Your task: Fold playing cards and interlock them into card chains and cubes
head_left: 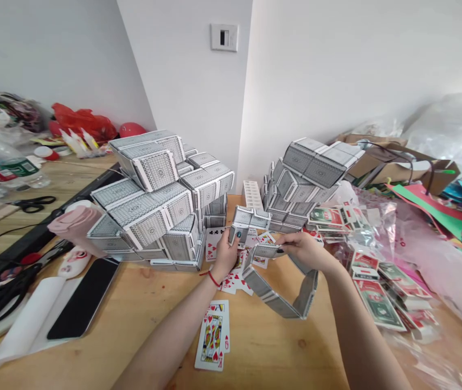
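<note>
My left hand [226,252] is closed on a small folded playing-card block [251,218], its thumb lying over the near face. My right hand [306,250] pinches the upper edge of a strip of joined folded playing cards [261,285]. That strip bends round into an open loop and hangs above the wooden table [288,355]. Beneath the hands lie loose playing cards [233,283], face up. Nearer to me, a king of hearts [212,338] overlaps another card. Whether the block and the strip are joined, I cannot tell.
A tall stack of card boxes [149,216] rises on the left, a second stack [310,168] on the right. Card packs [379,303] and clear plastic [450,287] spread at right. A phone [84,298], black scissors [7,292] and a glue gun [76,227] lie at left.
</note>
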Tool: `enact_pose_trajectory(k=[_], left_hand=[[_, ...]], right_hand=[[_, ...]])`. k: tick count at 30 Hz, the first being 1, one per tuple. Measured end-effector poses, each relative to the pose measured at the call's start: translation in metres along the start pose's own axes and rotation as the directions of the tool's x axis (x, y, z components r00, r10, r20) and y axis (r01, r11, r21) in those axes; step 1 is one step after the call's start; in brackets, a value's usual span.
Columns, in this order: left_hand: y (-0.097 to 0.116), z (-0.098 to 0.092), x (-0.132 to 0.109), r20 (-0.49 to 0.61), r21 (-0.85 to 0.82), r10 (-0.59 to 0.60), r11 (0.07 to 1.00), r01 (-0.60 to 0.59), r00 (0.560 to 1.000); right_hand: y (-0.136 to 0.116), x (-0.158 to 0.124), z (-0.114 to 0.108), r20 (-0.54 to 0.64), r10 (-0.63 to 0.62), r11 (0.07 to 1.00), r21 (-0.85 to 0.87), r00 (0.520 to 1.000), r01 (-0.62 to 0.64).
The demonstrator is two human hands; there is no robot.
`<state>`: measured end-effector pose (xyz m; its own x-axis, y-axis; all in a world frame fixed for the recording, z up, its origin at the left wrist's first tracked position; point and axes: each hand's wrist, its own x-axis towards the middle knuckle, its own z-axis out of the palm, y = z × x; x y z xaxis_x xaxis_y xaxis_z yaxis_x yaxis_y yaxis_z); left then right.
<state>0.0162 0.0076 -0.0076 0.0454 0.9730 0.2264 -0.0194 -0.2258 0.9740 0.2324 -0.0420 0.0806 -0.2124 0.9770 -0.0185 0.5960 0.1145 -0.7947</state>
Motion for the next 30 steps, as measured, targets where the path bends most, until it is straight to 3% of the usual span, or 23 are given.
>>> enact_pose_trajectory(k=[3, 5, 9, 11, 17, 22, 25, 30], left_hand=[[-0.001, 0.004, -0.002, 0.002, -0.064, -0.096, 0.993, 0.096, 0.995], [-0.002, 0.004, -0.002, 0.002, -0.117, -0.132, 0.984, 0.132, 0.991], [-0.001, 0.0, 0.0, -0.141, -0.026, -0.001, 1.0, -0.002, 0.99], [0.001, -0.003, 0.001, -0.188, 0.002, 0.03, 1.0, -0.03, 0.982], [0.009, -0.008, -0.001, -0.18, -0.055, 0.012, 0.998, -0.022, 0.984], [0.008, -0.005, -0.009, -0.144, -0.122, -0.021, 0.993, 0.004, 0.989], [0.005, -0.001, -0.012, -0.149, -0.106, -0.005, 0.994, -0.011, 0.989], [0.003, 0.004, -0.017, -0.208, -0.066, -0.023, 0.998, 0.009, 0.978]], right_hand=[[-0.003, -0.002, -0.009, -0.032, -0.001, 0.998, 0.065, 1.0, 0.004], [-0.004, 0.001, -0.007, -0.048, 0.014, 1.0, 0.019, 0.999, -0.013], [-0.002, 0.016, 0.017, -0.06, 0.057, 0.985, -0.161, 0.997, -0.066], [0.002, 0.022, 0.03, -0.089, 0.053, 0.984, -0.168, 0.995, -0.068], [0.027, 0.009, 0.036, -0.262, 0.095, 0.98, 0.197, 0.96, -0.043], [0.042, -0.022, 0.048, -0.305, 0.098, 0.878, 0.474, 0.947, 0.062], [0.044, -0.03, 0.064, -0.382, 0.121, 0.852, 0.513, 0.916, 0.101], [0.041, -0.023, 0.078, -0.391, 0.191, 0.899, 0.438, 0.9, -0.001]])
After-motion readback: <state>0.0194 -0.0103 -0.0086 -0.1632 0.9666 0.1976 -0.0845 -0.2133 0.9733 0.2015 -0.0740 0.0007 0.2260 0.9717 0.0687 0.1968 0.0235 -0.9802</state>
